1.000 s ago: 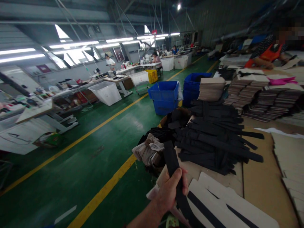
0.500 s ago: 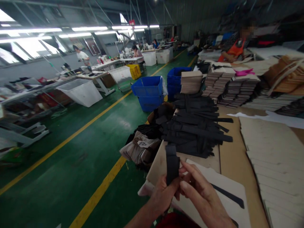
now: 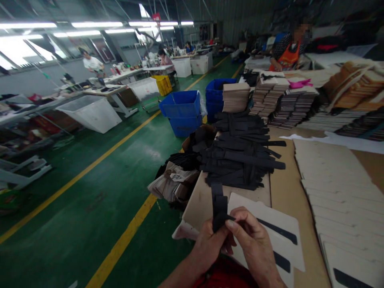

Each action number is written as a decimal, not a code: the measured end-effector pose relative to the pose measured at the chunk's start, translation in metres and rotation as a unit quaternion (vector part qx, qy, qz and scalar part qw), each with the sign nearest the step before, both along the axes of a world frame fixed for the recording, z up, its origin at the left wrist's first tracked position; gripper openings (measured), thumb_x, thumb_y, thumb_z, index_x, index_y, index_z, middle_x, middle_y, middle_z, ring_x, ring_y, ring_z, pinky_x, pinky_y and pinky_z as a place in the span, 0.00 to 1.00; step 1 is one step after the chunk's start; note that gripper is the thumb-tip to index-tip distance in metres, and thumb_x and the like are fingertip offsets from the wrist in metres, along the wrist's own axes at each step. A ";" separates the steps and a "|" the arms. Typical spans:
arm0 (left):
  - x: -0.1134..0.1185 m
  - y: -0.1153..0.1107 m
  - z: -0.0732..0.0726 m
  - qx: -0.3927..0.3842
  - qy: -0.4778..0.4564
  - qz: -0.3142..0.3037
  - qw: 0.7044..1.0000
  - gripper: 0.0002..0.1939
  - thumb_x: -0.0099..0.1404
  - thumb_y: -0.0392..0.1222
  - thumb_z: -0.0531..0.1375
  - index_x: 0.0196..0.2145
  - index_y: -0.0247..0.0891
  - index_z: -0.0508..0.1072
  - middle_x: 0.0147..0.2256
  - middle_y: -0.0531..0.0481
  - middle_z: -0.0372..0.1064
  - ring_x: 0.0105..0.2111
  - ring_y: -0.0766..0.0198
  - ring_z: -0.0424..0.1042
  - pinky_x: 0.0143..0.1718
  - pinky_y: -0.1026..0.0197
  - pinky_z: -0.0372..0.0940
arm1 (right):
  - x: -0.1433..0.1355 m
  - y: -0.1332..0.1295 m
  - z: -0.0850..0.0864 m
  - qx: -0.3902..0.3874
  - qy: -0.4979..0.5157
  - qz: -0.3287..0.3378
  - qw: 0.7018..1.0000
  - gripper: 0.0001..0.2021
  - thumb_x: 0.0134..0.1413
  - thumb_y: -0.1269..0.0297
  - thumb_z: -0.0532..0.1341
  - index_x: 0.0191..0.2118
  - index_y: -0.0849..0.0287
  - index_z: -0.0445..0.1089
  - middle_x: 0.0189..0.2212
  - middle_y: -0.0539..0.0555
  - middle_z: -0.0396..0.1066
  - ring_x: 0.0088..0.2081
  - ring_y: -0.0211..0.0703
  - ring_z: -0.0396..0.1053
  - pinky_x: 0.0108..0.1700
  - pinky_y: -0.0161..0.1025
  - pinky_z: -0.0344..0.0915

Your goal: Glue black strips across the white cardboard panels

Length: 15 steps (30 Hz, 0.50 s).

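Observation:
Black fabric strips (image 3: 220,203) stand up from my left hand (image 3: 209,243), whose fingers are closed around their lower part. My right hand (image 3: 253,241) pinches the end of one strip between thumb and fingertips, close against the left hand. Beneath and to the right of the hands lie pale panels (image 3: 244,202), with dark strips (image 3: 280,231) lying on them. Beyond my hands a heap of black strips (image 3: 240,156) covers part of the table.
Overlapping pale sheets (image 3: 336,192) run along the table's right side. Stacked panels (image 3: 270,94) stand at the back. Blue crates (image 3: 183,114) and a tied bundle (image 3: 172,184) sit left of the table. A person in an orange apron (image 3: 288,58) works across it.
My right fingers have closed from a looser pose onto a strip's end, which now bends toward the right. The view has shifted slightly, showing another dark strip at the lower right.

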<state>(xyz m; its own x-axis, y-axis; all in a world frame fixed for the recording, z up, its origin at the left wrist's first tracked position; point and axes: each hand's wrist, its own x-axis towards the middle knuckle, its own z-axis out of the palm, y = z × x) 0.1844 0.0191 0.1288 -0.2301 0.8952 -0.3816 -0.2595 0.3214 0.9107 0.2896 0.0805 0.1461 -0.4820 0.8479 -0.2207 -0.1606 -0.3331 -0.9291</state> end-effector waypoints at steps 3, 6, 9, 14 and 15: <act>0.003 -0.003 -0.003 -0.027 -0.027 0.008 0.999 0.26 0.58 0.63 0.62 0.30 0.33 0.72 0.18 0.54 0.64 0.16 0.69 0.64 0.20 0.67 0.58 | 0.001 -0.006 -0.009 -0.012 -0.014 0.037 0.999 0.13 0.50 0.55 0.67 0.27 0.58 0.67 0.27 0.46 0.59 0.21 0.32 0.59 0.18 0.31 0.59; -0.001 -0.010 -0.003 -0.047 -0.064 0.001 0.997 0.25 0.53 0.60 0.67 0.32 0.32 0.73 0.20 0.52 0.69 0.19 0.67 0.68 0.22 0.67 0.59 | 0.005 -0.011 -0.018 -0.091 0.046 0.086 0.991 0.14 0.52 0.54 0.66 0.27 0.58 0.68 0.22 0.45 0.60 0.18 0.33 0.60 0.19 0.32 0.60; -0.012 -0.018 -0.008 -0.067 -0.094 0.027 0.993 0.27 0.52 0.63 0.66 0.33 0.33 0.74 0.24 0.47 0.73 0.22 0.64 0.70 0.24 0.65 0.61 | 0.019 -0.003 -0.019 -0.148 0.145 0.020 0.978 0.11 0.51 0.56 0.67 0.32 0.57 0.70 0.25 0.49 0.67 0.29 0.39 0.69 0.33 0.38 0.70; -0.043 -0.041 -0.023 -0.080 -0.077 0.123 0.986 0.23 0.62 0.59 0.60 0.24 0.35 0.70 0.21 0.51 0.68 0.19 0.70 0.62 0.23 0.66 0.56 | 0.081 0.039 -0.011 -0.197 0.234 -0.159 0.939 0.10 0.49 0.61 0.69 0.36 0.53 0.70 0.26 0.45 0.61 0.25 0.29 0.61 0.28 0.27 0.66; -0.051 -0.048 -0.024 -0.057 -0.070 0.132 0.987 0.20 0.61 0.57 0.61 0.26 0.35 0.71 0.20 0.54 0.65 0.19 0.71 0.59 0.24 0.66 0.54 | 0.096 0.048 -0.010 -0.191 0.233 -0.172 0.938 0.10 0.48 0.62 0.69 0.37 0.53 0.69 0.25 0.44 0.58 0.21 0.26 0.56 0.22 0.22 0.60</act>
